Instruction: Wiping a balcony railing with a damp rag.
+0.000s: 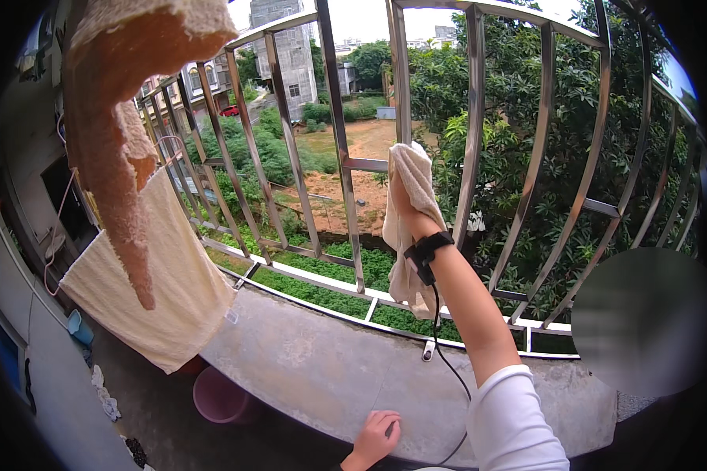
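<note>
My right hand reaches out to the stainless steel railing, its fingers mostly covered by a cream terry cloth. The cloth is wrapped around a vertical railing bar, and its loose end hangs down beside my wrist. A black strap with a small device circles that wrist, and a black cable runs down from it. Low in the view, my left hand rests on the grey concrete ledge with curled fingers. A small dark patch shows between thumb and fingers; whether it is an object is unclear.
A cream towel hangs at the left, with another brownish cloth close overhead. Below the ledge stands a pink bucket. A light blue container is by the left wall. Trees grow beyond the bars. A round blur hides the right side.
</note>
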A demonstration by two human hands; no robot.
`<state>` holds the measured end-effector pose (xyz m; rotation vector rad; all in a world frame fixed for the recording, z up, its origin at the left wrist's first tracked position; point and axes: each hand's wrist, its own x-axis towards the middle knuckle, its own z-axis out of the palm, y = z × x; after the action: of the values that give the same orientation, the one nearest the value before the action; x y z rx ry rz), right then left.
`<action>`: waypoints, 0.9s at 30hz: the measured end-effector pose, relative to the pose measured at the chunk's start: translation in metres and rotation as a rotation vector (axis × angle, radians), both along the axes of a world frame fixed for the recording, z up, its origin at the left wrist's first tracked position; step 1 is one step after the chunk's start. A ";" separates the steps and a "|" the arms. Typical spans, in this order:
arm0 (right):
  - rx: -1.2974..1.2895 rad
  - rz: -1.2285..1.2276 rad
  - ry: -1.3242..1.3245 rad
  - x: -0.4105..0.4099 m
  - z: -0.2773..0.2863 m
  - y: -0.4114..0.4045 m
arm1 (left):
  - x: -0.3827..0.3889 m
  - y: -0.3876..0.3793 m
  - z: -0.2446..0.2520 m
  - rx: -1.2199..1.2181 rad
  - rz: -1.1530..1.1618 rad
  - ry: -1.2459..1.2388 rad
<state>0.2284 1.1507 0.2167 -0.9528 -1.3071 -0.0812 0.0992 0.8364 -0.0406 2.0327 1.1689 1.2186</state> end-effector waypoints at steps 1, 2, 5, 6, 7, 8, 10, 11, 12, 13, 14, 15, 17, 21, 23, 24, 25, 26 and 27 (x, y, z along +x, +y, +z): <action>-0.122 0.009 -0.080 0.002 -0.012 -0.004 | 0.000 0.000 0.001 -0.002 -0.003 0.001; -0.181 0.093 -0.032 0.002 -0.024 -0.010 | 0.000 -0.001 0.001 -0.005 0.004 0.003; 0.045 -0.042 -0.055 0.008 -0.063 -0.003 | 0.006 -0.003 0.004 0.012 -0.001 0.011; -0.071 0.059 -0.032 0.006 -0.068 -0.011 | 0.004 -0.003 0.004 0.025 0.017 0.023; -0.072 0.059 -0.033 0.007 -0.082 -0.016 | 0.005 -0.004 0.005 0.023 0.017 0.023; -0.113 -0.063 -0.106 0.006 -0.101 -0.022 | 0.005 -0.004 0.005 0.029 0.020 0.025; -0.456 -0.093 -0.090 -0.004 -0.107 -0.038 | 0.003 -0.004 0.005 0.031 0.034 0.032; -0.646 -0.055 0.014 -0.007 -0.106 -0.044 | 0.002 -0.004 0.005 0.035 0.044 0.040; -0.682 -0.100 0.020 -0.006 -0.110 -0.049 | 0.002 -0.004 0.006 0.042 0.047 0.044; -0.718 -0.144 0.026 -0.005 -0.117 -0.057 | 0.003 -0.005 0.006 0.042 0.047 0.041; -0.638 -0.246 -0.135 -0.004 -0.120 -0.063 | 0.002 -0.005 0.007 0.047 0.044 0.045; -0.637 -0.246 -0.139 -0.003 -0.115 -0.065 | 0.003 -0.005 0.007 0.053 0.042 0.048; -0.703 -0.226 -0.152 -0.002 -0.104 -0.071 | 0.005 -0.003 0.004 0.054 0.052 0.039; -0.382 0.060 0.138 -0.004 -0.079 -0.070 | 0.003 -0.001 0.005 0.055 0.053 0.028; -0.176 0.101 0.137 -0.014 -0.033 -0.082 | 0.000 0.001 0.004 0.054 0.068 0.031; -0.052 0.045 0.068 -0.007 -0.028 -0.068 | 0.001 0.000 0.005 0.055 0.059 0.035; 0.073 -0.023 -0.005 0.004 -0.021 -0.046 | 0.003 0.000 0.006 0.062 0.044 0.032; 0.164 -0.089 -0.032 0.012 -0.011 -0.020 | 0.005 0.000 0.008 0.058 0.036 0.036; 0.255 -0.144 -0.055 0.013 0.005 0.002 | 0.005 0.000 0.009 0.053 0.040 0.044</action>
<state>0.2412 1.1531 0.2218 -0.8291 -1.2429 -0.3787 0.1042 0.8364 -0.0318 2.0938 1.2148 1.2419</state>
